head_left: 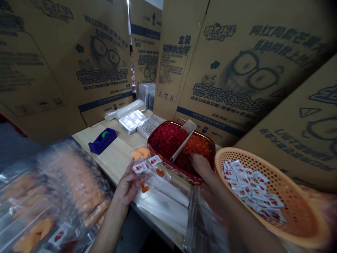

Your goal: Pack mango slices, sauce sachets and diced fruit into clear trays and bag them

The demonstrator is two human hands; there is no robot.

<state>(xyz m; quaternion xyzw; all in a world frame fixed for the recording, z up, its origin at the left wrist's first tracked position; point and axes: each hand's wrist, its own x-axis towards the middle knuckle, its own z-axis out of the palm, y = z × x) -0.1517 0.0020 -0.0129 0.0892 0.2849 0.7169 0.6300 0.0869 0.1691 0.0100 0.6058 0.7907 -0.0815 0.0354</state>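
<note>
My left hand (128,184) grips the near left edge of a clear plastic tray (165,174). The tray holds orange slice-shaped pieces (140,153), two white sachets with red print (140,167) and small dark-orange gummies (144,188). My right hand (199,164) reaches into the orange gummies (201,144) in the right half of a red box (181,174), and its fingertips are hidden there. Red gummies (168,135) fill the left half. A pale divider or scraper (181,146) slants up between the two colours.
An orange perforated basket (295,189) of sachets (252,186) stands at right. Filled clear packs (76,175) are stacked at left. A blue tape dispenser (102,141), empty clear trays (131,121) and a plastic roll (130,108) lie behind. Large cartons (223,70) wall the table.
</note>
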